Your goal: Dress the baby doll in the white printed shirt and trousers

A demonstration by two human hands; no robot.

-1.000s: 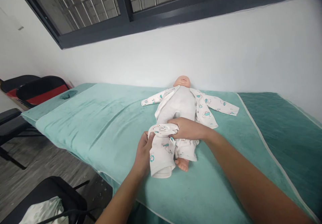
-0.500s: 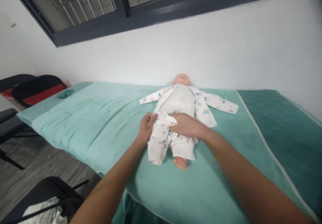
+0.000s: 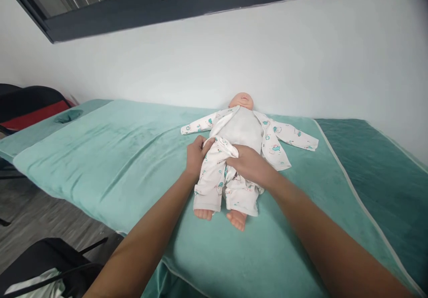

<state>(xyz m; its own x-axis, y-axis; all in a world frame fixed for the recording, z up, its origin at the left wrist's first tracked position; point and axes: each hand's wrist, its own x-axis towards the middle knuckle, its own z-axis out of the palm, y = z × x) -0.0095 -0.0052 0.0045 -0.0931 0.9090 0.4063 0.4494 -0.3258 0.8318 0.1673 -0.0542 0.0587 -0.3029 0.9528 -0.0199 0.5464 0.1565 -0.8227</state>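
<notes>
A baby doll (image 3: 241, 100) lies on its back on the green-covered bed, head toward the wall. White patterned baby pants (image 3: 210, 173) cover its legs, and both feet show below the cuffs. My left hand (image 3: 196, 155) pinches the waistband on the left side. Closed on the waistband nearer the middle is my right hand (image 3: 247, 162), its fingertips partly hidden by cloth. A patterned baby jacket (image 3: 279, 155) lies open around the doll, sleeves spread to both sides, over a plain white garment (image 3: 245, 130) on its torso.
The bed's green cover (image 3: 110, 155) stretches left toward a face hole (image 3: 68, 116). A darker green cloth (image 3: 374, 173) lies at the right. Black chairs (image 3: 36, 97) stand at the left, and another chair (image 3: 50, 262) with pale cloth is at lower left. A white wall (image 3: 167, 66) borders the far side.
Both hands have drawn the pants' waistband a little up toward the torso. The doll's left-side foot now shows below its cuff. The view has shifted slightly.
</notes>
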